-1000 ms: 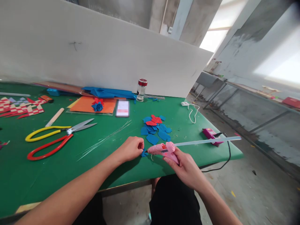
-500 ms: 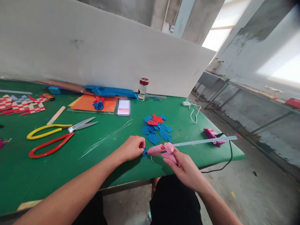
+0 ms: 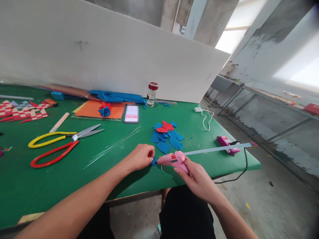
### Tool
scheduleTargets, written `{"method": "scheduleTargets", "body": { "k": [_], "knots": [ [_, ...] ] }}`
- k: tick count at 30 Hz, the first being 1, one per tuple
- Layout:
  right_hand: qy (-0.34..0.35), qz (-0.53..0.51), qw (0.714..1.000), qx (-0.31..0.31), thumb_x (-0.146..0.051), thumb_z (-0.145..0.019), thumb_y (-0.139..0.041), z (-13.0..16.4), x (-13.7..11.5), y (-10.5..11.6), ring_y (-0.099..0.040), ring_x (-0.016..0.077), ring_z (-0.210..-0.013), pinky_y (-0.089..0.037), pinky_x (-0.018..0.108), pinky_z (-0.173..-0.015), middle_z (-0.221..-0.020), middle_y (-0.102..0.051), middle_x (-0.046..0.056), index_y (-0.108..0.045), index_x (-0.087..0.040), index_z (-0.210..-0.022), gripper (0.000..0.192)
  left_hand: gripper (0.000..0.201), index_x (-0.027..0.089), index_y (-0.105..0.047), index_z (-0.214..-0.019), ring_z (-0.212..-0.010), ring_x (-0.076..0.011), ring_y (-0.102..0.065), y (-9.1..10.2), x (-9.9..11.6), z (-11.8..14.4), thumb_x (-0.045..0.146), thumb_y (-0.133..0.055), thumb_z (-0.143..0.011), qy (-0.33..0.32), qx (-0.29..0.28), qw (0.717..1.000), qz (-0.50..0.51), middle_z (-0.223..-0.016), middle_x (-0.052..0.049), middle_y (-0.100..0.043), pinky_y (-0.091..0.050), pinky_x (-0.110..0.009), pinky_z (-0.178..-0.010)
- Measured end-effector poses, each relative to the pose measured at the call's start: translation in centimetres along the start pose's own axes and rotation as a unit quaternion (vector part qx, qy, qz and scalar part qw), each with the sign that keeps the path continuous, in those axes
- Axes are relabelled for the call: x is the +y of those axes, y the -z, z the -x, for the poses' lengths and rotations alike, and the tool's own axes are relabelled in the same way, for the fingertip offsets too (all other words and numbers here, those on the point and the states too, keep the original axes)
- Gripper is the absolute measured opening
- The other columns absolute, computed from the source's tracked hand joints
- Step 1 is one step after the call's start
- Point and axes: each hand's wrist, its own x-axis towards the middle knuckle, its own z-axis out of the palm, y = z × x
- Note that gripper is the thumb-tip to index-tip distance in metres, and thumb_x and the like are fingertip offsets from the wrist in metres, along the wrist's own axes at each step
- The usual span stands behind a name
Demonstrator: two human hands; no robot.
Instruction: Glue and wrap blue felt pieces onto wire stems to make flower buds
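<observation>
One pink plastic glue gun (image 3: 173,160) is positioned at the near edge of the work surface, in front of the person. Its barrel points left and slightly down; the long axis continues backward through a long translucent glue stick (image 3: 216,150), which extends right and rises slightly. The handle slopes down and to the right. The tool is probably light and rigid, with a nozzle likely to be hot; the handle is the correct holding point. The right hand (image 3: 195,176) is wrapped around this handle; the trigger finger cannot be made out.

At the dark nozzle lies a small blue sheet-material piece (image 3: 154,161). Contact between the two cannot be confirmed. The piece is probably very light, soft and easily creased, best pinched by its edge away from the nozzle. The left hand (image 3: 142,156) has its fingers curled narrowly at the left side of the piece and appears to pinch it; the exact contact is hidden. The long axis of the piece cannot be determined.

Beyond the barrel lies a loose group of blue and red petal-shaped cutouts (image 3: 163,147). Thin straight silvery wires (image 3: 112,147) lie left of them, followed by yellow-and-red-handled scissors (image 3: 83,132), all on a green-covered table (image 3: 25,186).
</observation>
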Motion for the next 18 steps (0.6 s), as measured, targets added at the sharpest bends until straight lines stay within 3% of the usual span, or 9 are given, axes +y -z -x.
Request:
{"method": "scheduleTargets", "body": {
  "k": [18],
  "knots": [
    [0.009,0.009,0.999,0.037,-0.034,-0.098,-0.046,0.13,-0.5,0.24,-0.063,0.0199,-0.075,-0.046,0.026,-0.066,-0.089,-0.068,0.006,-0.059,-0.018,-0.11,0.024,0.013,0.018,-0.065,-0.07,-0.063,-0.0135,-0.057,-0.14,-0.2,-0.03,0.009,-0.055,-0.069,-0.004,-0.001,1.0,-0.007,-0.067,0.001,-0.065,-0.034,-0.024,-0.058]
  ]
}}
